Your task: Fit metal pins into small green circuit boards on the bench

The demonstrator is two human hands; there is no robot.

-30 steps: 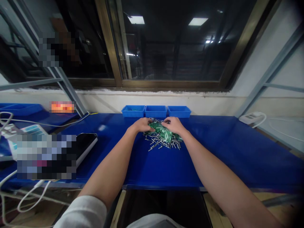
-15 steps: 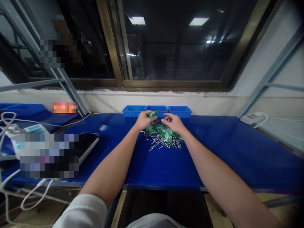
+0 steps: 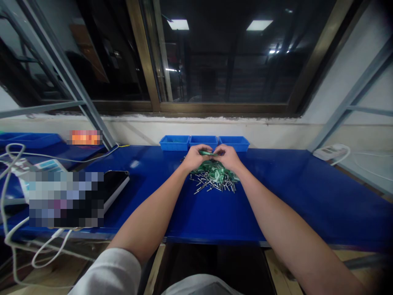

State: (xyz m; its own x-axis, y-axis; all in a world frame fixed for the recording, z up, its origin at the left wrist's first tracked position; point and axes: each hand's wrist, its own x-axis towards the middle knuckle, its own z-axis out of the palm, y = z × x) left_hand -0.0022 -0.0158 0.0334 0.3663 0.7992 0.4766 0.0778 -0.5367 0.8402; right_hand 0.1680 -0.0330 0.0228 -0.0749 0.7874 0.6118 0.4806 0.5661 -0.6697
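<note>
A heap of small green circuit boards (image 3: 215,170) mixed with several silver pins (image 3: 211,185) lies on the blue table (image 3: 276,192). Just above its far side, my left hand (image 3: 195,157) and my right hand (image 3: 229,157) meet with fingers pinched. Together they hold one small green board (image 3: 208,153) by its two ends. Three blue bins (image 3: 204,143) stand in a row right behind the hands, against the wall.
A black flat device (image 3: 115,184) and white cables (image 3: 18,229) lie at the left. A white power strip (image 3: 330,152) sits at the far right. A window (image 3: 221,57) and grey metal frame bars rise behind the table. The table's front edge runs just below my forearms.
My left hand lifted one green board off the heap. My right hand left the heap and came up to take the board's other end.
</note>
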